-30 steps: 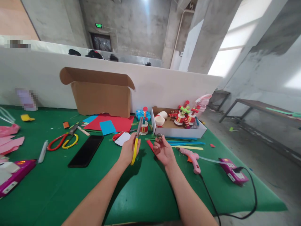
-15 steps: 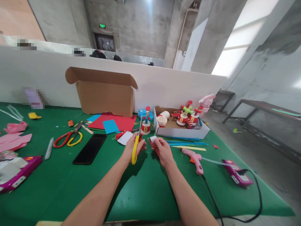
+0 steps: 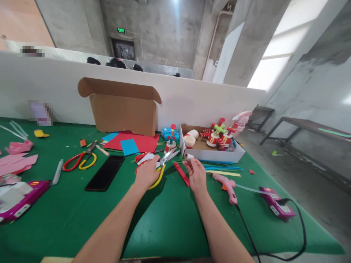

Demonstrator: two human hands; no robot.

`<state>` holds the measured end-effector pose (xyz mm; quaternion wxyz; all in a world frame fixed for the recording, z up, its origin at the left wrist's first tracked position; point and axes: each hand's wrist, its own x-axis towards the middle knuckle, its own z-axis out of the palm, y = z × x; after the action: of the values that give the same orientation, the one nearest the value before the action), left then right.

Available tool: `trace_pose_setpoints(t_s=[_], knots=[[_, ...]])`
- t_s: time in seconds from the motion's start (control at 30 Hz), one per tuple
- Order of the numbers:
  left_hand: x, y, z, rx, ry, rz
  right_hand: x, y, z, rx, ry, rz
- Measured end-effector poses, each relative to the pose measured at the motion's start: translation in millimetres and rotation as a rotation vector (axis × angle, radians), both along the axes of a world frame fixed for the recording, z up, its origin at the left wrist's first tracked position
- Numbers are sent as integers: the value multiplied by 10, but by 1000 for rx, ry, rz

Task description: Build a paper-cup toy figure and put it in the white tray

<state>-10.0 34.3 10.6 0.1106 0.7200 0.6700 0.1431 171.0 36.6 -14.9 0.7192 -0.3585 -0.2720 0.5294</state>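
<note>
My left hand (image 3: 147,172) is closed round scissors (image 3: 166,157) with red and yellow handles. Their blades are spread and point away to the right. Between the fingertips of my right hand (image 3: 197,176) is a small curled piece of white paper (image 3: 188,156). A folded-looking red paper strip (image 3: 181,174) lies on the green table just left of that hand. Behind the blades stands a red and white paper cup figure (image 3: 170,146) with a spring-like top. Beyond my left hand lie a white paper piece (image 3: 146,157) and some red paper, partly hidden.
A white box (image 3: 216,155) with cups and finished-looking figures stands behind my right hand. Right of it lies a pink glue gun (image 3: 227,184) with its cable. Leftward are a black phone (image 3: 105,173), second scissors (image 3: 79,160) and red sheets (image 3: 145,140). An open cardboard box (image 3: 123,113) stands behind.
My left hand has drawn left and lowered the scissors, whose blades now lie open and tilted right. My right hand has shifted slightly right with the paper. The red strip is now in plain view.
</note>
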Motion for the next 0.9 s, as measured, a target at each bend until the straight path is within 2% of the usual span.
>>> trace_pose_setpoints(t_s=[0.2,0.4,0.57,0.67,0.77,0.83,0.9], knots=[[-277,-9,135,-128,119,-86,53,33,4,18,17,-90],[-398,-41,99,-275,211,-230,42,64,-42,5,-26,-147],[-375,-95,71,-338,319,-186,19,39,-49,-3,-117,-125],[-405,-109,71,-288,348,-171,-23,-3,-57,30,-210,-89],[-412,-67,64,-103,181,-225,-85,-43,-89,67,-304,-38],[-357,-15,42,13,-104,-277,-127,-62,-117,93,-348,4],[-253,34,5,30,-451,-273,-161,-74,-138,126,-402,27]])
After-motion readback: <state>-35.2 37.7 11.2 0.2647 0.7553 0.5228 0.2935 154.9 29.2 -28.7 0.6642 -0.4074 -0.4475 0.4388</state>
